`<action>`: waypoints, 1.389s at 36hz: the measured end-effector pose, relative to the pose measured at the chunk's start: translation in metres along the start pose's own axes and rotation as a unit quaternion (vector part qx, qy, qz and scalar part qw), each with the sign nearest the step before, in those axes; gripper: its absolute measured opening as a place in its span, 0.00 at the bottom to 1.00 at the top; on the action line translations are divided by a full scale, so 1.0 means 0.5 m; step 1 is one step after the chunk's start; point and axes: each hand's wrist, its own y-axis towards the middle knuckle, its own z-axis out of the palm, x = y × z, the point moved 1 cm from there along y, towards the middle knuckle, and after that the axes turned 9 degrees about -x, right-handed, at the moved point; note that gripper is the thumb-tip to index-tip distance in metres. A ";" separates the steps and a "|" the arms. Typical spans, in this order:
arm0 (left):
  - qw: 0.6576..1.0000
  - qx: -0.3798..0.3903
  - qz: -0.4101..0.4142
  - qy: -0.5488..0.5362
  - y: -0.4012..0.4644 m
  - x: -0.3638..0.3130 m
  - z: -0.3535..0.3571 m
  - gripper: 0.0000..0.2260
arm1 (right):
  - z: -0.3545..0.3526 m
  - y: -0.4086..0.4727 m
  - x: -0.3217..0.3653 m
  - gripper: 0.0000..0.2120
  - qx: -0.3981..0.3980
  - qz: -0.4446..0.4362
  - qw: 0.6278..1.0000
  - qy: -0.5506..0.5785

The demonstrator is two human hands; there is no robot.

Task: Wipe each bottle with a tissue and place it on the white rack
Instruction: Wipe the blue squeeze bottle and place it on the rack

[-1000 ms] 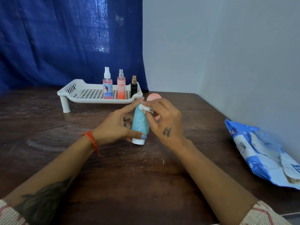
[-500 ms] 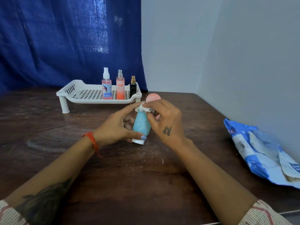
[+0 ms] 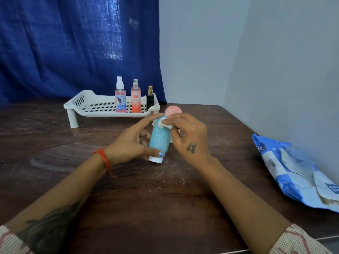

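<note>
On the white rack (image 3: 95, 107): three bottles (image 3: 136, 97), done. In hand: blue bottle (image 3: 158, 142), above the table, your left hand (image 3: 128, 145) fingers curled round it; your right hand (image 3: 187, 134) pinches the tissue (image 3: 166, 124) against its top. Pending: pink bottle (image 3: 172, 111) behind.

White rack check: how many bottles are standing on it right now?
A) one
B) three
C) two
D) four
B: three bottles stand upright at the right end of the white rack: a pink spray bottle, an orange spray bottle and a small black bottle. The blue bottle is off the rack, held by the left hand.
</note>
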 end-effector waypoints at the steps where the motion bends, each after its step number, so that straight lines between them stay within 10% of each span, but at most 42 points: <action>1: 1.000 -0.006 0.001 0.004 0.001 0.003 -0.001 0.45 | 0.001 -0.001 0.002 0.08 0.005 -0.005 1.000 0.001; 50: 1.000 -0.015 -0.016 -0.002 0.000 -0.007 -0.007 0.41 | 0.001 -0.013 -0.018 0.05 0.071 0.079 0.994 0.014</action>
